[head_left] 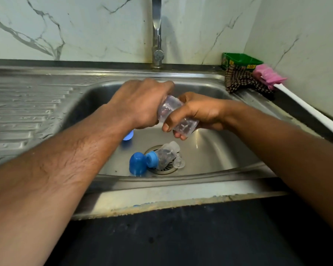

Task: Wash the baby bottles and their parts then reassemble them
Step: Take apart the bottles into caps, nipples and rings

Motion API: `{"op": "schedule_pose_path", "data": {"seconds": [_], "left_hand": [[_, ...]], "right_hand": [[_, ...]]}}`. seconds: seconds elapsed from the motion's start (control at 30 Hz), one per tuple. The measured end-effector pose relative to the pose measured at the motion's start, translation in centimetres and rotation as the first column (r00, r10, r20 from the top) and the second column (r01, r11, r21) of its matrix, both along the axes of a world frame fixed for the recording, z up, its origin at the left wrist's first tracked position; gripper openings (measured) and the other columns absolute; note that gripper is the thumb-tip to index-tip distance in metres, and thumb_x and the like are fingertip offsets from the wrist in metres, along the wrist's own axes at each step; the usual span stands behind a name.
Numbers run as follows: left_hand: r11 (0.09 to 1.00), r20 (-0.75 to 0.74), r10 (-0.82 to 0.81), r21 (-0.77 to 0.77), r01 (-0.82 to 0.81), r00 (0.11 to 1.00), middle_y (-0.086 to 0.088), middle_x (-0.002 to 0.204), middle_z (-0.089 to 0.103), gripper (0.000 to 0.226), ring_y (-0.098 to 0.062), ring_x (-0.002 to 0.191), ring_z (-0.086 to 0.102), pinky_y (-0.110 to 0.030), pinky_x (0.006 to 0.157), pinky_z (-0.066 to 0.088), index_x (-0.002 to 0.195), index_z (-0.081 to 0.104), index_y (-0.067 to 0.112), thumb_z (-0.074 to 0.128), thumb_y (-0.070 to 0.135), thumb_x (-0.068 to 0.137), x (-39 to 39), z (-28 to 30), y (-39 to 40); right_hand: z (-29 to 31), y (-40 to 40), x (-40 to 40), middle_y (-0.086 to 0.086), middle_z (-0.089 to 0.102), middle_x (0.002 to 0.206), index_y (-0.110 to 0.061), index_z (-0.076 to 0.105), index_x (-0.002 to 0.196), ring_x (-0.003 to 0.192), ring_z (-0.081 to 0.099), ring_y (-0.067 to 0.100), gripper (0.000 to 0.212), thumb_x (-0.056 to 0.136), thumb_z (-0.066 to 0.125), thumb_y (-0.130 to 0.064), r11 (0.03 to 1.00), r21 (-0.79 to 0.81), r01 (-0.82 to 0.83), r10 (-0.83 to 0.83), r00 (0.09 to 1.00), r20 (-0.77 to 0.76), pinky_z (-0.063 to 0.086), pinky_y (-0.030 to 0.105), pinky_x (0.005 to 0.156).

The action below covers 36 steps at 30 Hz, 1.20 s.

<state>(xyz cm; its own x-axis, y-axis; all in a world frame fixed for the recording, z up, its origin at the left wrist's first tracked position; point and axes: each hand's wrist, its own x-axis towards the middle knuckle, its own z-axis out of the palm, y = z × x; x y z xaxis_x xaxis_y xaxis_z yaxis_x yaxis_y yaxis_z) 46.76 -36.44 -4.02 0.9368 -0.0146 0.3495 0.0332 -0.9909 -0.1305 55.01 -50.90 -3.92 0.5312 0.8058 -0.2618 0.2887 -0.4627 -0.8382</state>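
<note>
White marble-veined wall (75,25) behind; steel faucet (157,35) at centre; ridged steel drainboard (23,112) left; dark counter (181,237) edge in front.

- Soft, even light, fairly bright on the marble wall (85,25).
- Mild glare on the sink (210,150) basin.
- Wide-angle bending at edges; hands slightly motion-blurred.

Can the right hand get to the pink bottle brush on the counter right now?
Probably not yet. The right hand grips the clear bottle together with the left hand. The path to the pink bottle brush beside the checked cloth looks free, once the right hand lets go.
</note>
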Motion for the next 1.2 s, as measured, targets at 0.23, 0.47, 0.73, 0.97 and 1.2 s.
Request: {"op": "schedule_pose_path", "data": {"seconds": [0.23,0.47,0.73,0.97,1.2], "left_hand": [[0.994,-0.049,0.021,-0.103,-0.026,0.999,0.002,0.086,0.045,0.039,-0.027,0.088,0.056,-0.036,0.065,0.041,0.102,0.047,0.028,0.071,0.015,0.074,0.1,0.0,0.5],[0.750,-0.485,-0.088,-0.607,-0.262,0.870,-0.007,0.064,0.050,0.064,-0.016,0.052,0.044,-0.026,0.045,0.039,0.115,0.059,0.010,0.092,0.014,0.061,-0.3,1.1,2.3],[0.453,-0.156,-0.162,-0.889,-0.067,0.974,0.001,0.076,0.067,0.069,-0.008,0.057,0.057,-0.021,0.049,0.042,0.100,0.055,0.018,0.085,0.040,0.041,-3.0,2.9,3.2],[0.023,-0.165,-0.055,-0.986,-0.164,0.985,0.001,0.074,0.065,0.038,-0.009,0.052,0.049,-0.017,0.045,0.036,0.093,0.065,0.020,0.072,0.052,0.075,-2.6,2.5,1.7],[-0.128,-0.016,0.093,-0.992,-0.004,0.996,-0.002,0.073,0.066,0.032,-0.015,0.064,0.062,-0.026,0.059,0.054,0.092,0.071,0.016,0.070,0.047,0.084,-1.6,1.8,-0.1]], "right_hand": [[0.3,0.9,-1.9,0.003,0.067,0.063,-0.011,0.064,0.082,0.054,0.066,0.017,0.025,0.066,0.081,-0.004,0.996,0.030,0.080,-0.085,0.939,0.333,0.053,0.027,0.051],[-0.3,2.2,-2.2,-0.002,0.063,0.121,-0.034,0.045,0.134,0.109,0.060,0.026,0.066,0.076,0.073,-0.021,0.989,-0.137,0.047,0.127,0.174,0.977,0.041,0.034,0.075],[0.1,0.1,-0.1,-0.008,0.066,0.095,-0.023,0.065,0.111,0.085,0.062,0.016,0.072,0.052,0.088,-0.057,0.998,0.042,0.044,-0.060,0.620,0.782,0.047,0.030,0.071],[0.9,0.0,-0.7,0.005,0.068,0.096,-0.015,0.069,0.106,0.085,0.063,0.023,0.056,0.066,0.085,-0.049,0.969,0.245,0.042,-0.219,0.611,0.761,0.050,0.034,0.071],[1.0,0.1,-1.1,0.012,0.068,0.090,-0.013,0.065,0.100,0.078,0.068,0.031,0.044,0.071,0.066,-0.047,0.919,0.354,0.175,-0.172,0.984,-0.042,0.056,0.050,0.074]]}}
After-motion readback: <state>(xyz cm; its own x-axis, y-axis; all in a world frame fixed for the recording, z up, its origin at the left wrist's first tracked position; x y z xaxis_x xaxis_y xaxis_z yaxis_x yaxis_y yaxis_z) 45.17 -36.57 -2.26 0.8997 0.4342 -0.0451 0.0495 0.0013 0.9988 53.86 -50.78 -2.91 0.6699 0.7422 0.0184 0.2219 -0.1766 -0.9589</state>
